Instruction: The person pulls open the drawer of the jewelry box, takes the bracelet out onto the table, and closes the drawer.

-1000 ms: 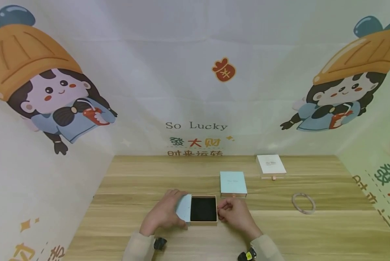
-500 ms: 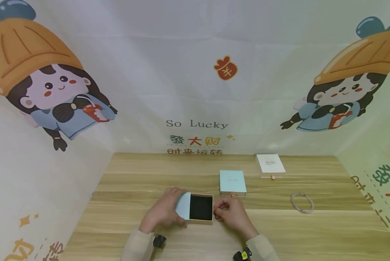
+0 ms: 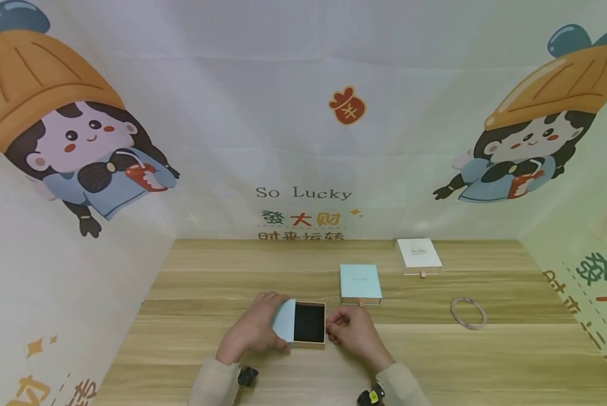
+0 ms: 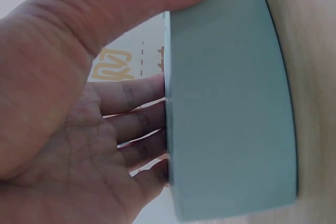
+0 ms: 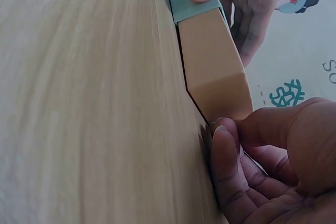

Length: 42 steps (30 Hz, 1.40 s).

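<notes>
We saw the left hand [image 3: 256, 327] grip the light-blue sleeve [image 3: 284, 322] between thumb and fingers, apparently steadying it on the tabletop [image 3: 420, 366], while the right hand [image 3: 356, 332] pinched narrowly at the end of its partly drawn-out drawer [image 5: 210, 51], perhaps by a tab hidden from us. Inside, only black lining [image 3: 309, 323] showed. Rightward lay a bangle [image 3: 453, 311]; beyond, a closed blue box [image 3: 360, 282], then a white box [image 3: 418, 255].

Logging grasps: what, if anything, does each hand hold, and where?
The left hand grips the blue box sleeve, thumb on its near side. The right hand touches the drawer at its end; whether it pinches anything is hidden.
</notes>
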Each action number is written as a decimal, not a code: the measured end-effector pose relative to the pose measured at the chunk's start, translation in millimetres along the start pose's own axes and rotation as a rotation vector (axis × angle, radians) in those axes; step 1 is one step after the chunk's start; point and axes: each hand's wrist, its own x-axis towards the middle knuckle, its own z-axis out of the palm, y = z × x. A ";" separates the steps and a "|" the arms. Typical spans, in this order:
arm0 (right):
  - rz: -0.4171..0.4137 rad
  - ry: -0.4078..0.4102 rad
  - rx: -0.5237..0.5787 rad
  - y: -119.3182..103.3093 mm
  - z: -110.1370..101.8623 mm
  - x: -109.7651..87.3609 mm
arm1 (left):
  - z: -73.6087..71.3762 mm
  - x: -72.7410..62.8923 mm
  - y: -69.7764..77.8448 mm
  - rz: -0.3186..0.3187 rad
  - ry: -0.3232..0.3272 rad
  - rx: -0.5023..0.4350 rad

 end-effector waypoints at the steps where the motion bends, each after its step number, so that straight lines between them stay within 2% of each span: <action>1: 0.000 0.000 -0.001 -0.5 0.9 0.0 | 0.2 0.0 0.0 -0.003 -0.001 0.001; 7: -0.007 0.005 -0.014 -3.5 5.5 1.0 | 0.5 0.2 0.2 -0.008 0.004 0.008; 16: -0.010 -0.005 -0.008 -7.2 9.2 3.5 | 1.1 2.8 0.6 0.020 0.021 0.005; 25: -0.007 -0.006 -0.012 -6.8 15.4 5.1 | 2.5 3.1 0.5 0.016 0.008 0.011; 42: -0.061 -0.009 -0.055 -9.3 35.8 14.3 | 0.2 -0.7 1.0 0.022 0.016 0.004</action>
